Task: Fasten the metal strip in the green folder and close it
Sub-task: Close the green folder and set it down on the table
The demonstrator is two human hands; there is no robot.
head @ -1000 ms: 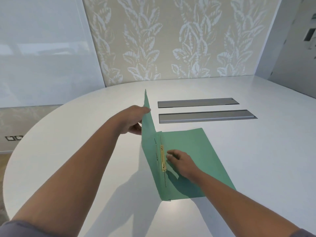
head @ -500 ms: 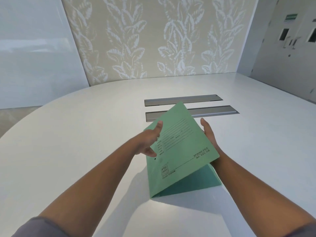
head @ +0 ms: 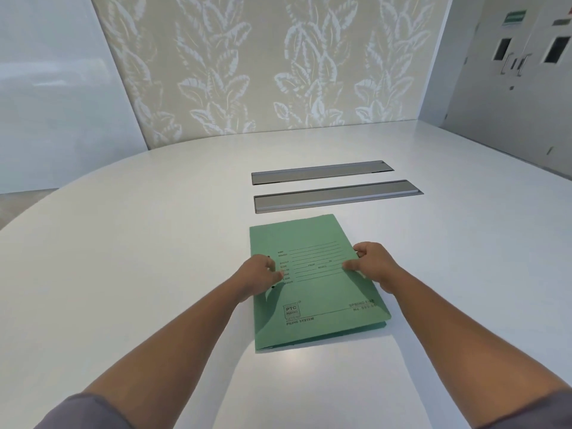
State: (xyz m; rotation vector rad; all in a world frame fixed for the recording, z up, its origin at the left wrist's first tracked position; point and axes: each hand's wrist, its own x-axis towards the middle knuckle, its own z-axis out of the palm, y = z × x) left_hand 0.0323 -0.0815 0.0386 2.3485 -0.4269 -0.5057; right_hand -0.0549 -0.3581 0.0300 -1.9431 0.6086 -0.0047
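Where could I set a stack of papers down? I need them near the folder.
The table is bare left of the green folder beyond the left hand, and right of it past the right hand. The near edge between the forearms is free too. Behind the folder, two metal slot covers take the room.

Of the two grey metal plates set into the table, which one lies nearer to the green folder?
The longer plate, which is the one closer to the person. It lies just beyond the far edge of the green folder. The shorter plate sits behind it, further away.
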